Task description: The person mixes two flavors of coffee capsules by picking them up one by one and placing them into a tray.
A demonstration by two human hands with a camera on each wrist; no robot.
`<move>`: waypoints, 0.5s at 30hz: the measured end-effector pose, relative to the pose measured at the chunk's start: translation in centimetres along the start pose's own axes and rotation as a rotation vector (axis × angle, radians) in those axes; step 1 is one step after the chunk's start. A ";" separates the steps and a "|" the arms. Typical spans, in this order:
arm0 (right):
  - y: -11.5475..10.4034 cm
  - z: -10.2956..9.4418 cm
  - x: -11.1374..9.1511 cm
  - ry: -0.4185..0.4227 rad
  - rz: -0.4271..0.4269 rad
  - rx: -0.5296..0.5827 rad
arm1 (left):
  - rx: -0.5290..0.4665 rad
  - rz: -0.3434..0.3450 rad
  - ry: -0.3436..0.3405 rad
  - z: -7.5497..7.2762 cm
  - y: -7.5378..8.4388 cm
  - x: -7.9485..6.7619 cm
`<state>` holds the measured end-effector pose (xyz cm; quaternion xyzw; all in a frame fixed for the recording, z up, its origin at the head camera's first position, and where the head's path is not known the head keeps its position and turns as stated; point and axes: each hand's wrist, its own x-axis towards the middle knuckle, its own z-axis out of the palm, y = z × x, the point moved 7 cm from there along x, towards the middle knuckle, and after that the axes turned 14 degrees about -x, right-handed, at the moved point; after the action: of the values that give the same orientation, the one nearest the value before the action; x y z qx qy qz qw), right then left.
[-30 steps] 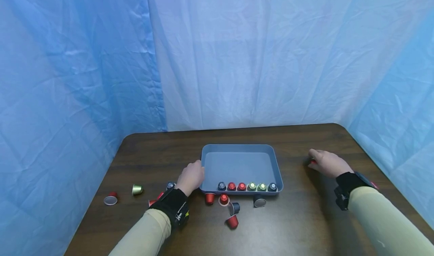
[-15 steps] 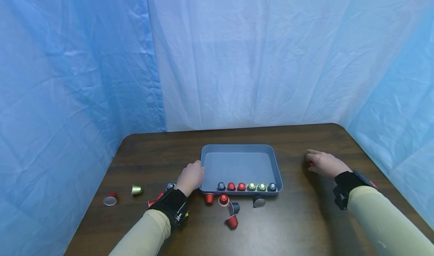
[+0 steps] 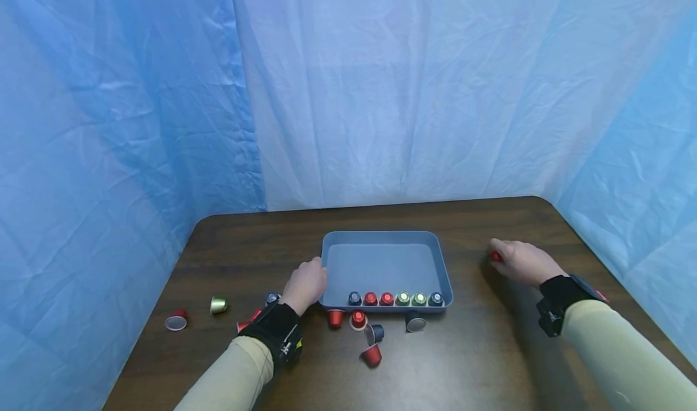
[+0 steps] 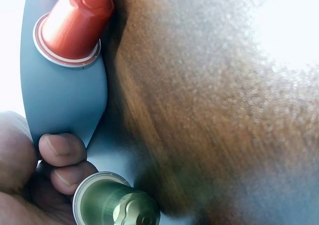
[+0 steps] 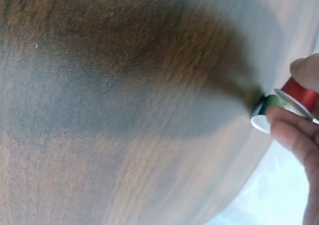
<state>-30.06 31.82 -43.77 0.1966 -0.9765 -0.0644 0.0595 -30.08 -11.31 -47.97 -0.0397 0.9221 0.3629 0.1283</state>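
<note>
My left hand [image 3: 306,285] grips the left edge of a shallow blue-grey tray [image 3: 381,263], fingers curled at its rim. A green coffee capsule [image 4: 117,202] sits against those fingers in the left wrist view; whether they hold it, I cannot tell. My right hand [image 3: 525,263] is off the tray's right side, holding a red coffee capsule [image 5: 300,93] and a green capsule [image 5: 271,103] in its fingers. Along the tray's near wall inside stands a row of upright capsules: dark blue [image 3: 354,298], red [image 3: 386,299], green [image 3: 418,299] and dark blue [image 3: 435,299].
Outside the tray's front lie red capsules [image 3: 336,319], a dark blue capsule [image 3: 374,333] and another dark one [image 3: 415,322]. At left are a green capsule [image 3: 218,305] and a red one [image 3: 176,320]. Blue sheets [image 3: 348,84] hang behind the wooden table [image 3: 463,362].
My right fingers have shifted around the red capsule, which now shows more at their tips. My left hand keeps its place on the tray edge.
</note>
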 end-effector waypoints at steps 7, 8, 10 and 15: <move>-0.8 -1.0 0.3 0.014 0.001 0.001 | 0.010 0.003 -0.001 0.0 0.0 0.0; -0.9 -1.1 0.3 0.018 -0.007 -0.001 | 0.009 0.003 0.000 0.0 0.0 -0.1; -1.2 -1.4 0.4 0.034 -0.022 -0.009 | 0.009 0.005 0.001 0.0 0.1 -0.1; -1.7 -2.0 0.9 0.097 -0.049 -0.018 | 0.011 0.003 0.001 0.1 0.1 -0.1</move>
<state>-29.94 29.74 -41.95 0.2230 -0.9668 -0.0650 0.1067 -30.00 -11.21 -47.94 -0.0379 0.9241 0.3582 0.1275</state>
